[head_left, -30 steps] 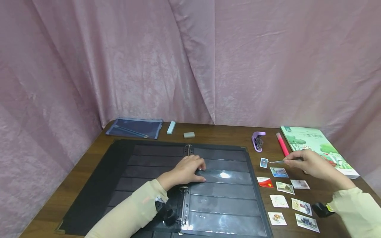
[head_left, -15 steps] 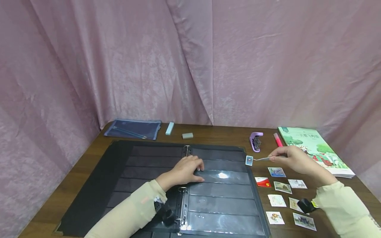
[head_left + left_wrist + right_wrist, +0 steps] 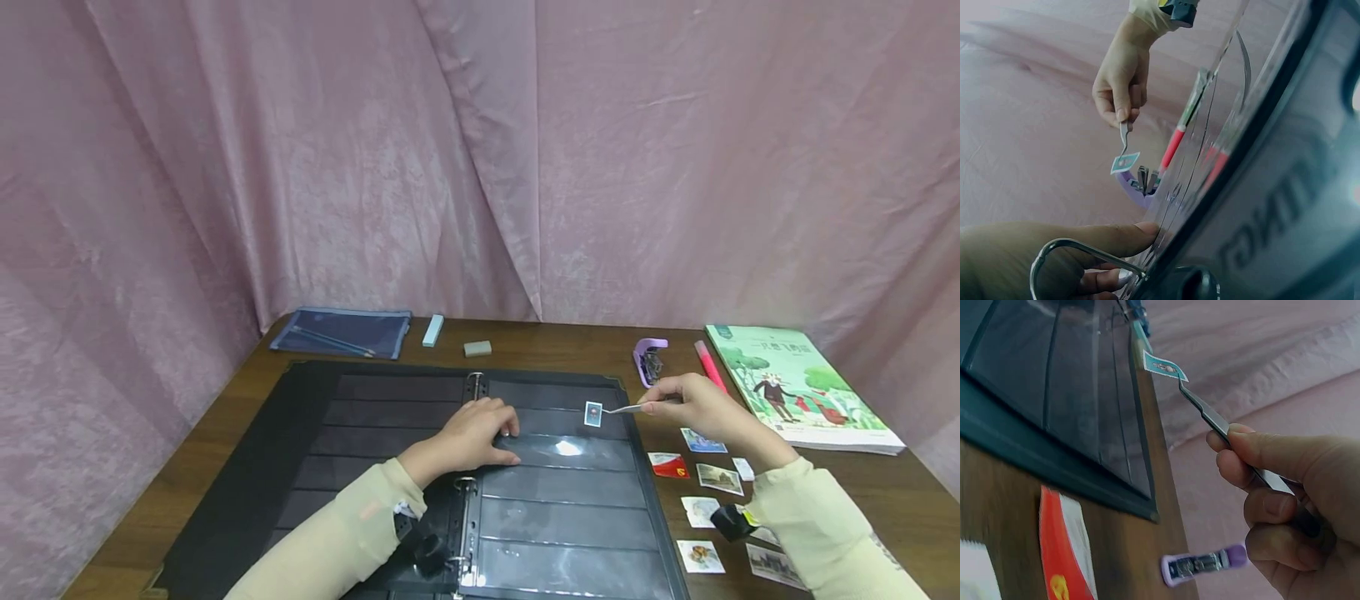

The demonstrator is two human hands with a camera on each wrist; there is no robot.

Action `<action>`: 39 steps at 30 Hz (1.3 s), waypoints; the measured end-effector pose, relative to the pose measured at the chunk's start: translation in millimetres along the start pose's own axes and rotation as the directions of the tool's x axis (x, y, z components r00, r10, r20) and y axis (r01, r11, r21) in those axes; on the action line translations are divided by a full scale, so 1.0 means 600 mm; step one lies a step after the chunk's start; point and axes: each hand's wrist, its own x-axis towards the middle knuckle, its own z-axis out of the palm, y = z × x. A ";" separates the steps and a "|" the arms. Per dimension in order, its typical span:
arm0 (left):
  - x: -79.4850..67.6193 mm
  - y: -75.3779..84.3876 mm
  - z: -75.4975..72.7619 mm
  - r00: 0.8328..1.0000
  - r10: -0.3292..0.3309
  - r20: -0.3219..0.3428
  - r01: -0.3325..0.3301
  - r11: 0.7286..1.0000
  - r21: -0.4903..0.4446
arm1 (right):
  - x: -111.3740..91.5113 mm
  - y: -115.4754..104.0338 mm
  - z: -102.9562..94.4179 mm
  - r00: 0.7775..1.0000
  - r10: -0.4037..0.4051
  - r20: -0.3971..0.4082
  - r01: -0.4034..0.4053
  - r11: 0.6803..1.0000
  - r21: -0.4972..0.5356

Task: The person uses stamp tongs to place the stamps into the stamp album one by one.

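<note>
My right hand [image 3: 693, 408] grips a pair of tweezers [image 3: 1210, 415], thumb on top and fingers curled round the shaft. A small blue stamp [image 3: 1163, 365] with a white border hangs at the tweezer tips. In the head view it is over an upper row of the right page of an open black stamp album [image 3: 225, 475]. My left hand [image 3: 476, 433] rests on that page near the ring binding, thumb and fingertips apart on the clear strips. A metal ring [image 3: 1072, 244] stands in front of this hand in the left wrist view.
Several stamps, among them a red one [image 3: 668, 465], lie right of the album, partly behind my right sleeve. Farther back are a purple stapler [image 3: 649, 360], a pink marker [image 3: 709, 365], a green book [image 3: 795, 387], an eraser [image 3: 477, 348] and a mesh pouch [image 3: 341, 331].
My right hand has moved left with the tweezers and stamp, from above the table beside the album to over its right page. My left hand stays in place on the page.
</note>
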 end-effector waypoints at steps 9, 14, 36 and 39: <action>0.000 0.002 -0.001 1.000 0.001 0.006 -0.001 1.000 0.007 | 0.024 -0.015 0.033 1.000 -0.006 -0.001 0.006 1.000 0.012; 0.000 0.002 0.000 1.000 0.001 0.004 -0.001 1.000 0.009 | 0.034 -0.024 0.051 1.000 -0.003 -0.001 0.003 1.000 0.016; -0.001 0.003 0.005 0.998 0.017 -0.064 -0.016 1.000 0.013 | 0.068 -0.053 0.103 0.996 -0.051 0.074 0.049 0.998 0.026; 0.001 0.002 0.008 0.996 0.022 -0.089 -0.021 1.000 0.013 | 0.071 -0.055 0.103 0.994 -0.058 0.097 0.055 0.998 0.032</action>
